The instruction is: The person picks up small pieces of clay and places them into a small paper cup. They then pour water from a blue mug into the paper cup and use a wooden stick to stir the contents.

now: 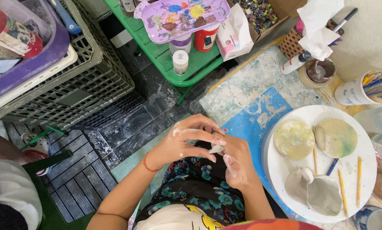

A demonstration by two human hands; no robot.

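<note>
Pinched between the fingertips of both hands was a small lump of pale clay (217,149), held over the person's lap just to the left of the round white board (280,170). Left hand (191,142) curled over it from above, fingers bent and closed on the lump; right hand (238,164) met it from below, thumb and forefinger pressed to the same piece. Both hands were smeared with whitish, chalky slip, thickest on the right fingers and the left knuckles. A thin red bracelet (147,163) circled the left wrist.

Small and rounded, the lump was smooth, matte and off-white, partly hidden by the fingers, so its full shape could not be told.

On the white board lay two flat discs, one yellowish (294,139) and one greenish (336,137), both mottled and dull. Below them on the board sat a grey clay piece (318,191) with a hollowed, bowl-like form and soft uneven edges. Slim wooden sticks (342,187) and a blue tool (332,166) lay between these pieces. Under the board's left edge was a blue mat (252,121), scuffed and streaked with dried white. Up and left of the board stood a green table (186,70) bearing a purple palette (180,17) blotched with many paint colours, and farther left a grey plastic crate (80,85) with a lattice wall.
</note>
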